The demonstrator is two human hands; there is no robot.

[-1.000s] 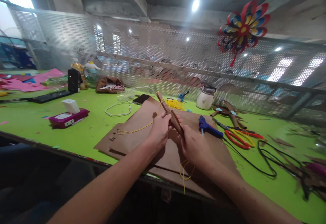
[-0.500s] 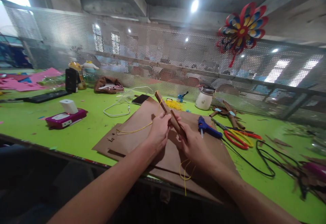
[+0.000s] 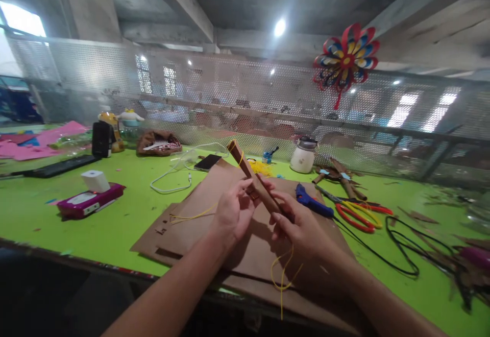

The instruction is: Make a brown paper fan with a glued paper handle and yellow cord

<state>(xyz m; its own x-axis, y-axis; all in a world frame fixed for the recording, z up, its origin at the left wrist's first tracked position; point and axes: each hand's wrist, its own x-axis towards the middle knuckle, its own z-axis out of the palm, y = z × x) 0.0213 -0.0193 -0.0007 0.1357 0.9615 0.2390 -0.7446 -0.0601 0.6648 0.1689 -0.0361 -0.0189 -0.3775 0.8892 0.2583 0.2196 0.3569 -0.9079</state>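
Observation:
A brown rolled paper tube (image 3: 264, 196) slants between my hands above several brown paper sheets (image 3: 209, 191). Its open upper end points up and away to the left. Near that end, yellow string (image 3: 240, 159) circles the tube, and more yellow string hangs below its lower part. My left hand (image 3: 231, 214) holds the middle between thumb and fingers, the thumb laid over the near side. Lower down, my right hand (image 3: 294, 224) has its fingers closed around the tube. My hands partly hide the tube's lower end.
To the right on the green table (image 3: 386, 255) lie a blue glue gun (image 3: 312, 201) and red-and-yellow-handled scissors (image 3: 360, 214). A white jar (image 3: 304, 155) stands behind. Leftward are a purple power strip (image 3: 90, 201) with a white plug and a white cable (image 3: 170, 189). Black cords cross the right side.
The tube has turned slightly, and its hollow upper end now shows more. My left fingers have loosened and spread a little. The whole view has shifted slightly with my head.

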